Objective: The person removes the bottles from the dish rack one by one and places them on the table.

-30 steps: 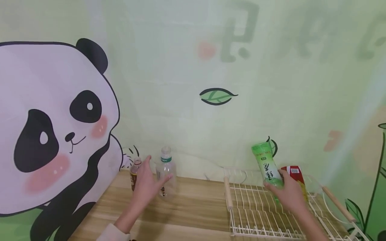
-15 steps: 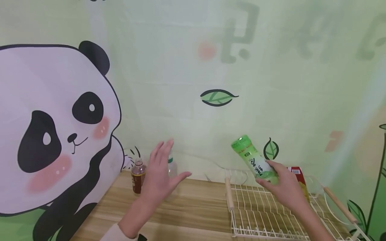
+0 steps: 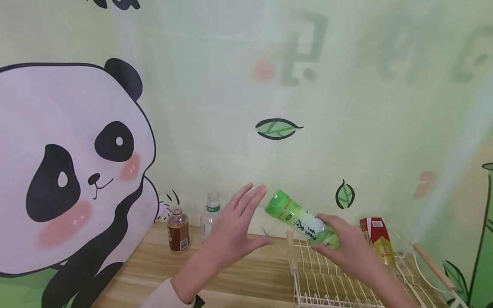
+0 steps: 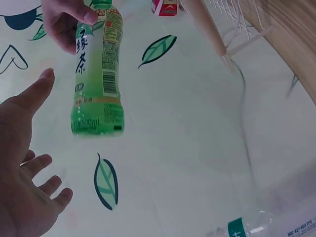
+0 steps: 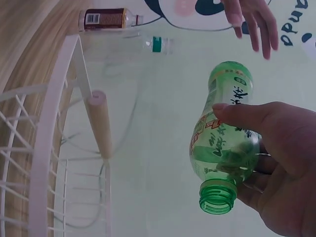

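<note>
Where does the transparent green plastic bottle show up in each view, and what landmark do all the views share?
Head: the transparent green plastic bottle is right of centre in the lower half, held by the right hand.
Left wrist: the bottle is upper left.
Right wrist: the bottle is right of centre.
Shared landmark: the white wire rack with wooden handles, lower right, top right and left, respectively.

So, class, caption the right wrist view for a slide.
Right hand grips an uncapped green bottle, left hand apart beyond its base, white rack at frame left.
</note>
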Available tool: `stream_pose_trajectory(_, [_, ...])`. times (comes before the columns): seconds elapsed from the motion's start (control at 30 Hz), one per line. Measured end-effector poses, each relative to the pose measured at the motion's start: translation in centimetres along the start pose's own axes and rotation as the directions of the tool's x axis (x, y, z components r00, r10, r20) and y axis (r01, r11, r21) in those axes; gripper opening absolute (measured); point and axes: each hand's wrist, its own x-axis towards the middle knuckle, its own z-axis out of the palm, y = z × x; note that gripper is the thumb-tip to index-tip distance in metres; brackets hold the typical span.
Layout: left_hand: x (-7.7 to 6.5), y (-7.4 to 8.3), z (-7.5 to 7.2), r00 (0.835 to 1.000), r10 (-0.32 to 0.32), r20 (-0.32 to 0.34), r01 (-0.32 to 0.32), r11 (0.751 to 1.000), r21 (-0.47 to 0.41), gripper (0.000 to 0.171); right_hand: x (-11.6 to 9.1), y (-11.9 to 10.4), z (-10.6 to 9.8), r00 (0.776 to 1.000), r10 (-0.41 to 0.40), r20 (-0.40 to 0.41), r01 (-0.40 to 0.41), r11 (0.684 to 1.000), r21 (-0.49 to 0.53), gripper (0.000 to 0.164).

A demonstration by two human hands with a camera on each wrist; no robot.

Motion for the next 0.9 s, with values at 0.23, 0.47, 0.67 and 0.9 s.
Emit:
stream_pose_trajectory(0.23, [1.0, 1.6, 0.7, 0.988, 0.128, 0.091, -0.134, 0.989, 0.061, 0.12, -0.5, -2.0, 0.8, 0.992, -0.125, 0.023, 0.126, 0.99, -0.062, 0.074])
stream_pose_trajectory(0.47, [0.8, 2.5, 1.9, 0.961, 0.187, 0.206, -0.199, 0.979, 0.04, 0.112, -1.0, -3.3, 1.2, 0.981, -0.165, 0.101, 0.175, 0.98, -0.099, 0.073])
stream_pose_trajectory(0.67, [0.0, 2.8, 2.5, 0.927, 0.065, 0.37, -0.116, 0.986, 0.118, 0.098, -0.8, -3.3, 1.8, 0.964, -0.22, 0.148, 0.235, 0.967, -0.094, 0.072])
stream_pose_trajectory(0.9, [-0.7, 2.6, 3.4, 0.904, 0.018, 0.426, -0.074, 0.99, 0.117, 0.075, -0.7, -3.1, 2.4, 0.96, -0.219, 0.173, 0.232, 0.971, -0.057, 0.069])
